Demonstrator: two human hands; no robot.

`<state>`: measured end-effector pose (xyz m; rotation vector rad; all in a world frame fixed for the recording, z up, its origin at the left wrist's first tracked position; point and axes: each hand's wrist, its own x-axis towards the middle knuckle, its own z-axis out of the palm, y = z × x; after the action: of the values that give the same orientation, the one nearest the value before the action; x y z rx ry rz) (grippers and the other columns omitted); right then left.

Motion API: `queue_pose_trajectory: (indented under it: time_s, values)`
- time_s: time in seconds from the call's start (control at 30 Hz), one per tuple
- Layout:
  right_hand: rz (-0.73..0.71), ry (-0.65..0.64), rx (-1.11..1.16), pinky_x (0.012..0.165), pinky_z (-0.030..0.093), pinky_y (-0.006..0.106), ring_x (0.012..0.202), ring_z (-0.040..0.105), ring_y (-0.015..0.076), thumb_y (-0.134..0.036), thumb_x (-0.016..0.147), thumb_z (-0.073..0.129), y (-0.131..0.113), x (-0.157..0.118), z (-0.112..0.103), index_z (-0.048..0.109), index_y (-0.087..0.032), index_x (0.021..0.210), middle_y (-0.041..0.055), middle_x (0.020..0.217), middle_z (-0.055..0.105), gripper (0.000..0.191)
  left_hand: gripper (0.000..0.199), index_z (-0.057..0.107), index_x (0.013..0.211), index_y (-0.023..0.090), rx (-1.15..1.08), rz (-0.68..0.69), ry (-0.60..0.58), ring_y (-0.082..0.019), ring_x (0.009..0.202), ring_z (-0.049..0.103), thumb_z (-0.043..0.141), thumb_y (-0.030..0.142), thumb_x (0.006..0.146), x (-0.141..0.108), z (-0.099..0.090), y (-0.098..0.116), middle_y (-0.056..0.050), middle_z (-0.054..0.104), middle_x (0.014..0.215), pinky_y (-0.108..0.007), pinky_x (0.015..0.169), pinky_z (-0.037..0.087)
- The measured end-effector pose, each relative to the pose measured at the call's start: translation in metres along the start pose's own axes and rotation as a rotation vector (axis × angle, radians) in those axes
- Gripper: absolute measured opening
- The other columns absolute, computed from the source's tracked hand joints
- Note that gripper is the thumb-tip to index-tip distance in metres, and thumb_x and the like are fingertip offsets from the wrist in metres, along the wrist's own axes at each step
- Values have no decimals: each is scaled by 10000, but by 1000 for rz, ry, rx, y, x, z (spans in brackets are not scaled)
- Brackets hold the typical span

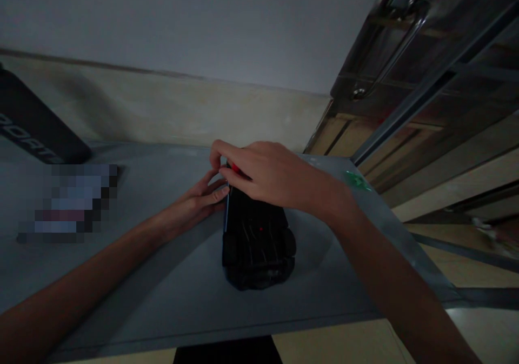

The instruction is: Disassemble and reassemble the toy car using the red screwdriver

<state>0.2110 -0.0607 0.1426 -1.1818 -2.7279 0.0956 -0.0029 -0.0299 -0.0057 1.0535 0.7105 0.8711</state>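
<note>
A black toy car (257, 245) lies upside down on the grey table, its wheels and underside facing up and a small red dot on it. My left hand (205, 193) is at the car's far left edge, thumb and fingers closed against its side. Over the far end of the car, my right hand (267, 172) pinches a small red object (234, 167); most of it is hidden by the fingers, so its kind does not show. That hand also covers the far part of the car.
On the grey table (162, 293), a blurred-out flat item (77, 202) lies at the left. Behind it is a dark bottle (36, 118) with lettering. A green wrapper (357, 180) sits near the right edge. A wall is behind; a metal door (389, 50) stands at the right.
</note>
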Motion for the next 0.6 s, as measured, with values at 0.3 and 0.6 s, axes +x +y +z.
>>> queue_pose_trajectory:
  time_s: [0.3,0.6]
  values:
    - [-4,47,44,818,339,348,892,652,212,-200,1201,538,4,0,5,709,-196,1483,28,982,787,330,732,672,1635,334,4,-26,-9,-370,1491,749,986,361,974,-1,-1,3,-116,800,1572,-513,1231,605]
    - [14,55,61,825,347,349,896,641,216,-214,1207,500,3,0,6,712,-187,1431,42,1016,777,309,780,666,1635,314,-2,-32,-10,-372,1465,753,1018,381,943,0,-1,2,-133,792,1573,-483,1190,616]
